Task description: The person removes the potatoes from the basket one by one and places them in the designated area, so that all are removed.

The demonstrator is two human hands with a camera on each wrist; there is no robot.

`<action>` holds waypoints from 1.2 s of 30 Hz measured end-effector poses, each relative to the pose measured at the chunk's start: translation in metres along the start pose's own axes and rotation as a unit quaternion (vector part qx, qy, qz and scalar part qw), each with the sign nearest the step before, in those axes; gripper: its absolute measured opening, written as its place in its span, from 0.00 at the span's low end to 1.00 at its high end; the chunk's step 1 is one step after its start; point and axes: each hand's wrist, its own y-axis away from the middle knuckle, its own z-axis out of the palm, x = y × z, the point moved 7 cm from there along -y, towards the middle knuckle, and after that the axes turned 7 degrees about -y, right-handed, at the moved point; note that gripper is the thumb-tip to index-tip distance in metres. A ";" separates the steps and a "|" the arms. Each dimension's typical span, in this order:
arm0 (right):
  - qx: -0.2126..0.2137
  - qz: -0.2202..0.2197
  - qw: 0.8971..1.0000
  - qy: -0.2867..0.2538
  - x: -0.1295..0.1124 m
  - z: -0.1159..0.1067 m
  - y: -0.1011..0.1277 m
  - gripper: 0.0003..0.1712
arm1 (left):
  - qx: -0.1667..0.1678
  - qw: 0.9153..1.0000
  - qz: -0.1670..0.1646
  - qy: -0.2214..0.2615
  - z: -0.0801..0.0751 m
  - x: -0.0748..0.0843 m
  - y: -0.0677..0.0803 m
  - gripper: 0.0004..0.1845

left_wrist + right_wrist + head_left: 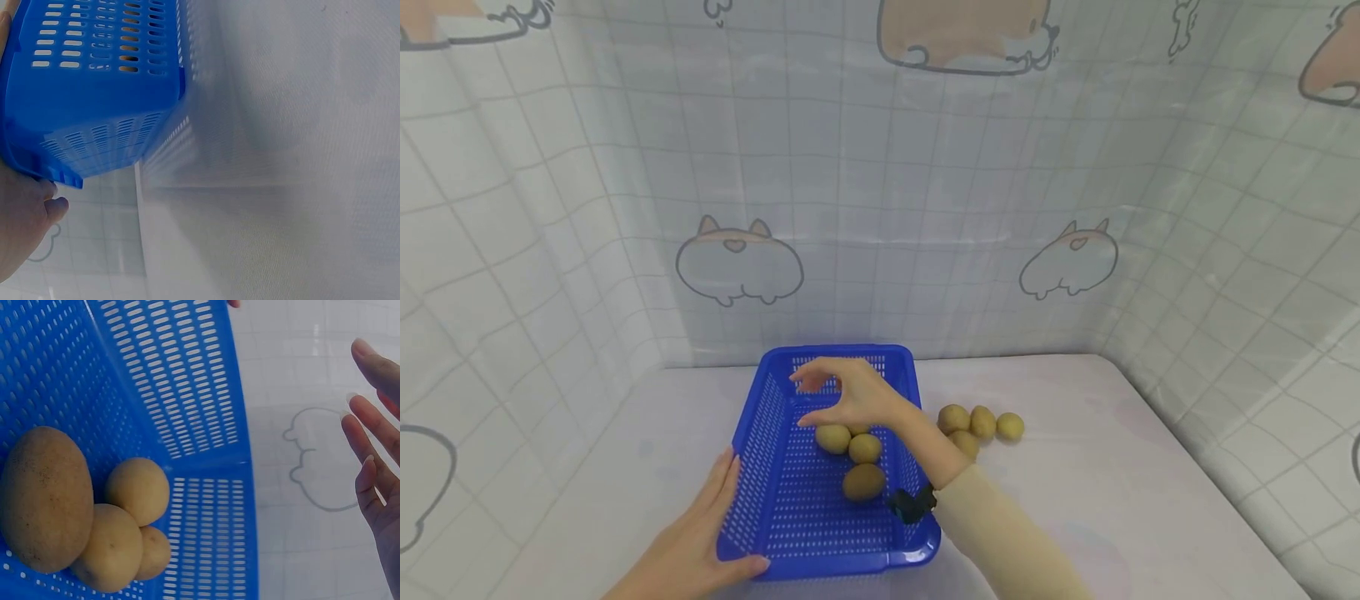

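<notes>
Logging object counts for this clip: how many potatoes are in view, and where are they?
8. Four lie in the blue basket, under the right hand, and one mostly hidden. Four lie on the table right of it.

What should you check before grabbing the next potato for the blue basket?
1. Right hand free: ok, fingers relaxed above the basket, holding nothing.
2. Left hand steadying the blue basket: ok, it rests on the near left rim.
3. Room in the basket: ok, four potatoes in the basket sit bunched together, with bare floor around them.
4. Potatoes left outside: ok, a cluster of loose potatoes lies on the table, right of the basket.
5. Path to them: ok, nothing between the hand and the cluster.
</notes>
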 end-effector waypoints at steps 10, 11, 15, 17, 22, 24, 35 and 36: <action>-0.017 0.046 0.999 -0.005 0.020 0.012 0.001 0.32 | -0.010 1.000 -0.006 0.007 0.000 0.003 -0.001 0.64; -0.020 0.050 0.999 -0.007 0.022 0.014 0.001 0.32 | -0.006 1.000 -0.003 0.007 -0.001 0.003 -0.001 0.64; -0.036 0.061 0.997 0.002 0.033 0.021 0.002 0.31 | 0.002 1.000 0.004 0.007 -0.001 0.003 -0.001 0.64; -0.046 0.068 0.997 0.011 0.038 0.023 0.002 0.31 | 0.002 1.000 0.005 0.006 -0.001 0.003 -0.001 0.64; -0.073 0.091 0.993 0.020 0.049 0.029 0.001 0.32 | 0.016 1.000 0.017 -0.002 -0.005 0.003 -0.001 0.64; -0.086 0.102 0.991 0.018 0.053 0.032 0.001 0.32 | 0.021 1.000 0.022 -0.004 -0.006 0.004 -0.001 0.64; -0.154 0.153 0.975 0.046 0.074 0.047 0.007 0.29 | 0.024 0.999 0.023 0.003 -0.004 0.002 0.000 0.65; -0.160 0.158 0.973 0.058 0.075 0.048 0.007 0.29 | 0.022 1.000 0.022 0.004 -0.004 0.002 0.000 0.65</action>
